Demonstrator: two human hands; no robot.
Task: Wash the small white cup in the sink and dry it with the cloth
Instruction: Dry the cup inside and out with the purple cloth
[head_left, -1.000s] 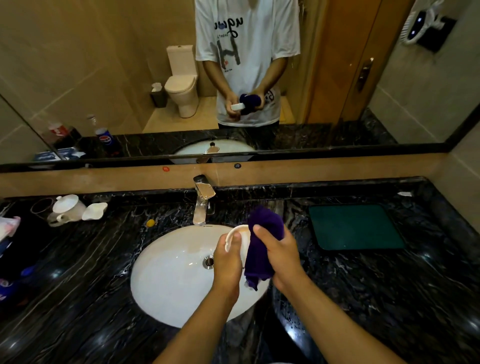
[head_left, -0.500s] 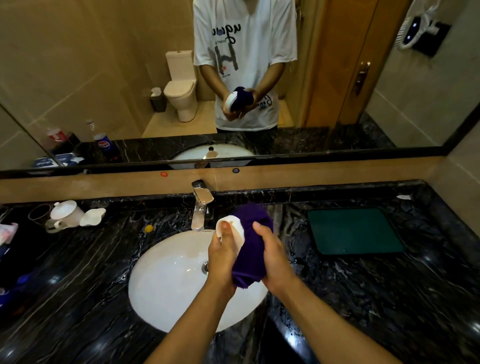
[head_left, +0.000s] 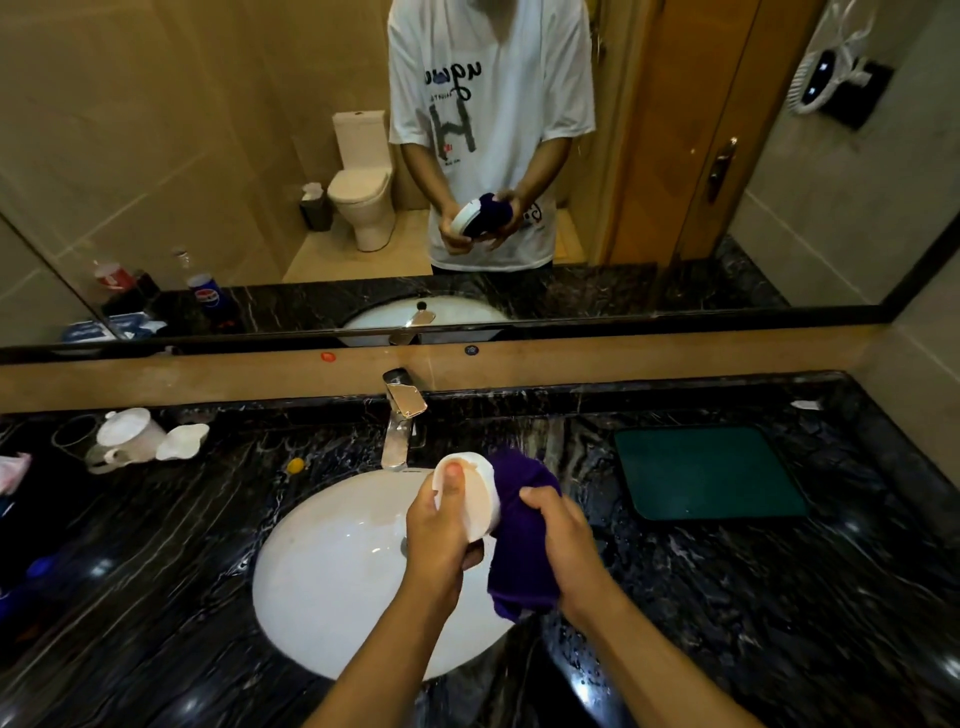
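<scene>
My left hand (head_left: 439, 525) grips the small white cup (head_left: 480, 496) over the right part of the white oval sink (head_left: 332, 571), thumb inside the rim. The cup's mouth is tilted up and to the left. My right hand (head_left: 563, 540) holds a dark purple cloth (head_left: 522, 540) pressed against the cup's right side and base. Part of the cloth hangs down below my right hand. The mirror above shows the same hold.
A chrome tap (head_left: 400, 415) stands behind the sink. A green mat (head_left: 706, 473) lies on the wet black marble counter (head_left: 727, 597) to the right. White cups and a lid (head_left: 140, 436) sit at the far left, with a small yellow object (head_left: 294, 465) near them.
The cup has turned from edge-on to its mouth facing up and left, with my left thumb now inside the rim. The cloth has shifted from over the cup to its right side.
</scene>
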